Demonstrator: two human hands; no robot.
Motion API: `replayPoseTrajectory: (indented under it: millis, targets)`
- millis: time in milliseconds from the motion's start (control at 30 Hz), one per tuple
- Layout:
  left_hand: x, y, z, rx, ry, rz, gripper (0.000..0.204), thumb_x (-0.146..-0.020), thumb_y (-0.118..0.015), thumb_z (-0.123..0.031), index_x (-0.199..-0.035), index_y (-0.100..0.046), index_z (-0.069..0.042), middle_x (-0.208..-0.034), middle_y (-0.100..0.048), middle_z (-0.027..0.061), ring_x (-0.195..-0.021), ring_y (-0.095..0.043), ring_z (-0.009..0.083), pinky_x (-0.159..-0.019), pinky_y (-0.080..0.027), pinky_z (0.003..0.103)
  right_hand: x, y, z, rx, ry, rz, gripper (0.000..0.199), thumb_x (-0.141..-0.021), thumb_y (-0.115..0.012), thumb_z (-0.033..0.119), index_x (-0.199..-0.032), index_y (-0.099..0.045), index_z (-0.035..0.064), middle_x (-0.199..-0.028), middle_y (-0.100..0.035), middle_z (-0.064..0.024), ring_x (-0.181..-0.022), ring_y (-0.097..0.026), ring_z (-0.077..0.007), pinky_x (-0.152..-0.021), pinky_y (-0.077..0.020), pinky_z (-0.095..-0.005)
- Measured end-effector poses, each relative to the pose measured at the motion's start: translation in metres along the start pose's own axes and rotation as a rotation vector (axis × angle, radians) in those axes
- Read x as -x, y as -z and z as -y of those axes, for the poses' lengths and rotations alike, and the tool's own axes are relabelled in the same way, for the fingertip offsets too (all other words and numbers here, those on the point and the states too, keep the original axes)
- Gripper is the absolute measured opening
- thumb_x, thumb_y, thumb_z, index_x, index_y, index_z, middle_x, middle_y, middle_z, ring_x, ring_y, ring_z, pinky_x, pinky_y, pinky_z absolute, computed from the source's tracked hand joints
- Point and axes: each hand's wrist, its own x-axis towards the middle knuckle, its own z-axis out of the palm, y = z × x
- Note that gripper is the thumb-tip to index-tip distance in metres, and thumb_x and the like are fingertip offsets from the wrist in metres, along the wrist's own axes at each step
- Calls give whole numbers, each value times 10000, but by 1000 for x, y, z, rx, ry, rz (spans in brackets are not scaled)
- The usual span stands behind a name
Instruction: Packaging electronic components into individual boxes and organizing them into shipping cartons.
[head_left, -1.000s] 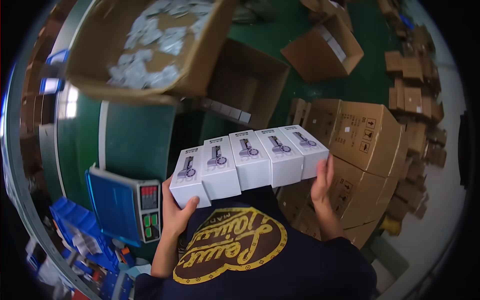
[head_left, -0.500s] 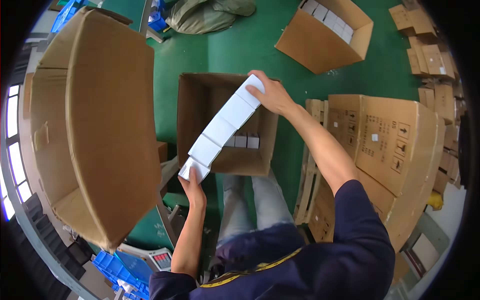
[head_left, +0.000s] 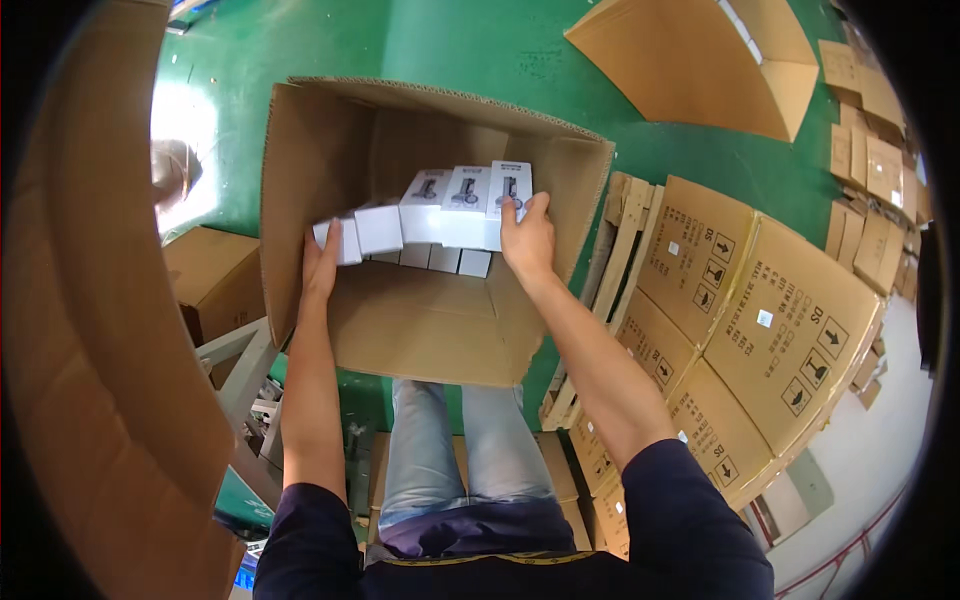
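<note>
Whereas they slanted earlier, white boxes [head_left: 422, 222] run crosswise; the carton [head_left: 420, 325] frames them.

Left hand [head_left: 320, 265]: braces one end of five white product boxes [head_left: 422, 220]
Right hand [head_left: 528, 240]: clasps the other end
Corrugated carton [head_left: 425, 335]: open, more white boxes [head_left: 475, 264] inside
Wooden pallet [head_left: 633, 225]: beside stacked brown cartons [head_left: 735, 300]

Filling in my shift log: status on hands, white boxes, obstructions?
Left hand and right hand gripping opposite ends. Row of five white boxes inside open carton. Other white boxes beneath; no other obstruction visible.
</note>
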Motion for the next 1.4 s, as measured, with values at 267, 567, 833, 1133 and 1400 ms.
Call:
replayPoseTrajectory:
  millis: [267, 567, 833, 1133, 1400]
  targets:
    - [-91, -41, 63, -168, 9, 62, 826, -899, -545, -607, -1418, -358, 7, -1355, -512, 220, -1266, -489, 343, -1086, -347, 409, -68, -86, -54, 217, -84, 33, 465, -867, -559, 316, -1290, -587, 124, -1134, -654, -219, -1048, -622, -408, -972, -474, -436]
    - [-141, -78, 81, -224, 112, 149, 756, -913, -564, -546, -1432, -364, -35, -1392, -485, 205, -1291, -462, 328, -1092, -333, 401, -134, -161, -151, 340, -233, 417, 518, -856, -531, 420, -1291, -600, 149, -1198, -645, -185, -1126, -603, -352, -997, -465, -391]
    - [-192, -52, 113, -320, 317, 273, 763, -876, -616, -478, -1443, -374, -30, -1476, -400, 220, -1343, -408, 350, -1097, -330, 383, -108, -171, -111, 711, 28, 644, 490, -975, -331, 429, -1207, -644, 133, -1141, -676, -134, -1064, -638, -323, -979, -482, -441]
    - [-143, -103, 89, -1063, -190, 254, 446, -934, -515, -202, -1350, -479, -45, -1344, -505, 239, -1239, -472, 380, -1063, -367, 435, -108, -184, -123, 614, -5, 622, 506, -977, -333, 428, -1302, -581, 131, -1286, -609, -106, -1310, -463, -271, -1106, -334, -412]
    - [-152, -156, 89, -846, -566, 320, 644, -785, -697, -250, -1388, -492, -150, -1386, -522, 139, -1293, -466, 322, -1142, -285, 461, -103, -185, -134, 436, 20, 621, 611, -838, -474, 101, -1444, -444, 171, -1500, -409, -119, -1392, -372, -281, -1174, -256, -379]
